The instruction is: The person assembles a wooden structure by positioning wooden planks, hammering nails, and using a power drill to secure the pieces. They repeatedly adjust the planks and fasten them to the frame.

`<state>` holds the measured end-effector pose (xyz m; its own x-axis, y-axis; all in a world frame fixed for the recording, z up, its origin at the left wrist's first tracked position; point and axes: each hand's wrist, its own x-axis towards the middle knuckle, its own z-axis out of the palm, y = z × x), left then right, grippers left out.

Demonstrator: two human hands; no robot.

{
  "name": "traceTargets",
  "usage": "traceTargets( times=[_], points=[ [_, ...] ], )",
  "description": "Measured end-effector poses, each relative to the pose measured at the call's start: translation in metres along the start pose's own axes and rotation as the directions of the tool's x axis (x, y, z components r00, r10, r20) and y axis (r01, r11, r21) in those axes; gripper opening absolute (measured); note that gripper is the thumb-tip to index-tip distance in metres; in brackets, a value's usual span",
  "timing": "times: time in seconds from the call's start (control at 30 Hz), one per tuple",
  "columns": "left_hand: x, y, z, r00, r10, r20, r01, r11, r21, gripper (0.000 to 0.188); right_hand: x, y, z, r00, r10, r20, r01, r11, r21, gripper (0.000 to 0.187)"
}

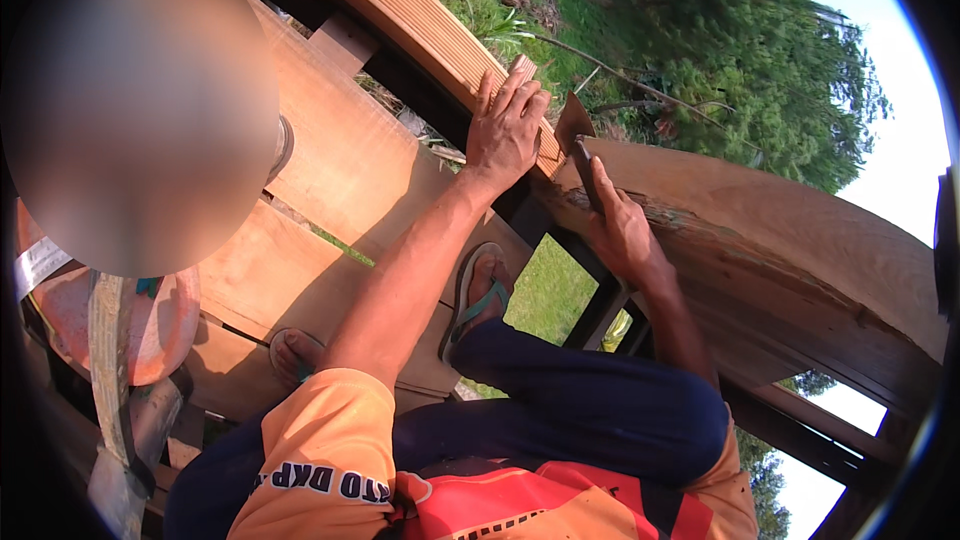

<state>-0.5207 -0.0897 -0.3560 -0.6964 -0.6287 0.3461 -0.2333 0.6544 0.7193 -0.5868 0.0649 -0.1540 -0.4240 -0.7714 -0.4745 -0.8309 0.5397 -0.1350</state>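
My left hand [505, 130] lies at the end of a long grooved board [425, 25], its fingers bent over a short grooved wood piece [522, 68] that sticks out past them. Most of that piece is hidden under the palm. My right hand [630, 230] is closed around the dark handle of a hand tool with a flat brownish metal blade [573, 122]. The blade stands upright at the joint between the grooved board and a thick timber beam [760, 190]. The beam has a rough, splintered lower edge.
Wide planks [340, 140] with gaps between them lie under my sandalled feet [485, 285]. Grass [550, 290] shows through an opening below. A worn reddish rounded object [150, 330] with a pale curved strip stands at the left, beneath a large blurred area. Trees rise beyond the boards.
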Motion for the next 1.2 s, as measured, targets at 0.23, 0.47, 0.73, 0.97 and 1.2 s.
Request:
traceTargets(
  times=[0.23, 0.47, 0.73, 0.97, 1.2],
  points=[
    [0.051, -0.072, -0.072, 0.904, -0.113, 0.413, -0.100, 0.882, 0.461, 0.120, 0.010, -0.041, -0.019, 0.998, 0.020, -0.060, -0.019, 0.999, 0.029, 0.080],
    [0.050, -0.070, -0.056, 0.921, -0.084, 0.380, -0.119, 0.868, 0.482, 0.121, 0.011, -0.021, 0.000, 0.999, 0.048, 0.025, -0.049, 0.999, 0.004, 0.079],
    [0.051, -0.070, -0.070, 0.909, -0.105, 0.404, -0.098, 0.886, 0.452, 0.120, 0.005, -0.070, -0.028, 0.979, 0.139, -0.150, -0.105, 0.971, 0.217, 0.079],
    [0.054, -0.061, -0.079, 0.891, -0.107, 0.441, -0.114, 0.887, 0.447, 0.121, -0.014, -0.032, 0.000, 0.976, 0.135, -0.173, -0.124, 0.989, 0.075, 0.081],
    [0.054, -0.065, -0.074, 0.896, -0.100, 0.432, -0.123, 0.880, 0.459, 0.124, 0.001, -0.018, 0.012, 0.988, 0.154, -0.006, -0.153, 0.986, 0.071, 0.083]
  ],
)
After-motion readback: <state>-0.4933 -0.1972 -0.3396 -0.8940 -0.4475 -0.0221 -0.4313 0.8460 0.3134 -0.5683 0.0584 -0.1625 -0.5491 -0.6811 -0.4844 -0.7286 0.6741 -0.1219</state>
